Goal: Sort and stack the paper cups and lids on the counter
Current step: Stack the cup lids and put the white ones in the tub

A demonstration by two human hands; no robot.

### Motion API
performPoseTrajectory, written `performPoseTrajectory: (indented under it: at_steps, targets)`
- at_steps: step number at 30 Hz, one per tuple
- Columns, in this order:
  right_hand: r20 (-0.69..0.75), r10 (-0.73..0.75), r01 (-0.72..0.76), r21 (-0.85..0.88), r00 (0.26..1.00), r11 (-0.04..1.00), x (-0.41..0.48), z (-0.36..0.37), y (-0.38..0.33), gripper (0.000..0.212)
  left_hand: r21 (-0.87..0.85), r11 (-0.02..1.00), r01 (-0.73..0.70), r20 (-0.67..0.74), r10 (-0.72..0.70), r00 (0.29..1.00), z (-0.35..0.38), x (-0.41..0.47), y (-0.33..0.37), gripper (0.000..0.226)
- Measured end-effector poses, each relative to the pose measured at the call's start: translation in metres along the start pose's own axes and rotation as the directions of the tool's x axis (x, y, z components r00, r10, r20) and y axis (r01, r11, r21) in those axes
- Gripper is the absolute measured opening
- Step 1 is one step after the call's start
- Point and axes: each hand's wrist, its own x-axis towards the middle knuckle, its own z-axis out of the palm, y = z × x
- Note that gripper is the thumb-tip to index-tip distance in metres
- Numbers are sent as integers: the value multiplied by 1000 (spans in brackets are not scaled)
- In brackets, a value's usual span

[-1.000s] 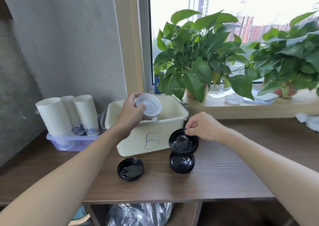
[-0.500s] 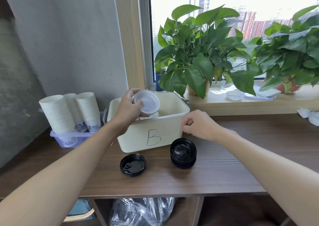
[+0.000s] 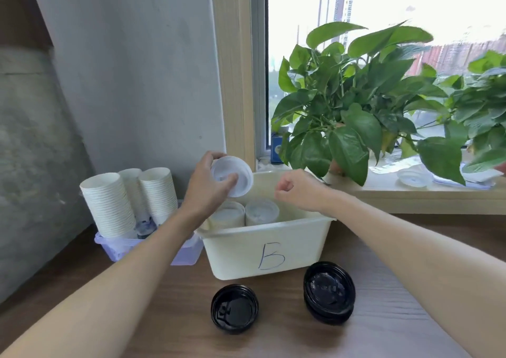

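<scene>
**Inspector:** What is the left hand [image 3: 208,188] doing?

**Assistant:** It is gripping a white lid [image 3: 232,177], with the thumb lying across its face and the fingers curling behind its rim. It is holding the lid tilted above the back left corner of the cream bin [image 3: 268,248], which is marked B.

**Inspector:** And the right hand [image 3: 298,190]?

**Assistant:** It is hovering over the back right part of the bin with its fingers curled into a loose fist, and it is holding nothing.

**Inspector:** What is sitting inside the bin?

**Assistant:** Two stacks of white lids [image 3: 261,211] are standing side by side toward the bin's left wall, directly below the held lid.

**Inspector:** Where is the bin standing?

**Assistant:** It is standing toward the back edge of the counter [image 3: 397,330], about midway along it. A single black lid [image 3: 234,308] is lying in front of the bin's left half, nearer the counter's front edge. A stack of black lids [image 3: 329,292] is sitting apart from it, by the bin's front right corner. How many lids are in that stack cannot be told.

**Inspector:** And the cups?

**Assistant:** Three stacks of paper cups [image 3: 109,204] are leaning in a pale purple tray [image 3: 186,256] at the counter's back left corner, just beside the bin. Whether the tray is touching the bin cannot be told.

**Inspector:** Is there anything beyond the back edge?

**Assistant:** Potted plants [image 3: 350,105] are standing on the windowsill, and a clear lid [image 3: 413,177] is lying beside them.
</scene>
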Motion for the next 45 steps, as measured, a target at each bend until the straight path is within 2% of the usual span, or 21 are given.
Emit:
performPoseTrajectory:
  at_steps: [4,8,10,14,18,23,26,29,32,35,37,38,40,43,45]
  targets:
    - [132,109,-96,-100,985,990,32,29,12,52,67,997,-34,70,29,997,4,8,-16,36]
    - [224,163,-130,-155,961,979,55,43,19,62,60,998,17,125,-25,992,7,15,-29,36]
    - [261,200,-165,-149,944,975,60,48,22,62,22,999,31,124,-34,992,8,17,-33,36]
    - [298,285,-259,-124,911,958,64,53,25,43,-21,997,70,117,-67,991,7,19,-36,40]
    - [277,329,-329,-49,903,943,65,50,31,9,15,997,82,112,-83,990,8,19,-38,38]
    - [267,357,-393,94,895,915,64,47,30,17,40,993,108,122,-112,986,8,19,-34,33]
    - [213,340,-368,112,916,923,59,38,24,8,-16,990,142,125,-139,982,7,20,-32,23]
    - [141,289,-315,233,947,920,54,29,19,23,-94,983,159,130,-146,981,7,20,-30,11]
    - [86,234,-250,363,968,898,49,21,13,26,-156,971,181,136,-160,978,6,20,-30,19]
    - [54,230,-229,455,972,860,47,16,7,14,-192,966,174,189,-137,972,6,17,-27,28]
    - [16,245,-224,467,969,855,46,15,4,10,-216,960,180,210,-135,968,5,17,-25,26]
    - [-3,254,-223,473,967,852,46,15,3,14,-228,957,180,217,-130,967,5,17,-24,23]
    - [-23,256,-206,528,966,824,45,14,1,13,-253,953,168,217,-113,970,2,18,-21,29]
    - [-24,236,-167,636,971,753,42,15,-4,9,-396,889,231,253,-137,958,-5,19,-18,30]
    - [-41,239,-158,641,970,751,41,18,-7,11,-444,848,289,318,-152,936,-9,20,-17,24]
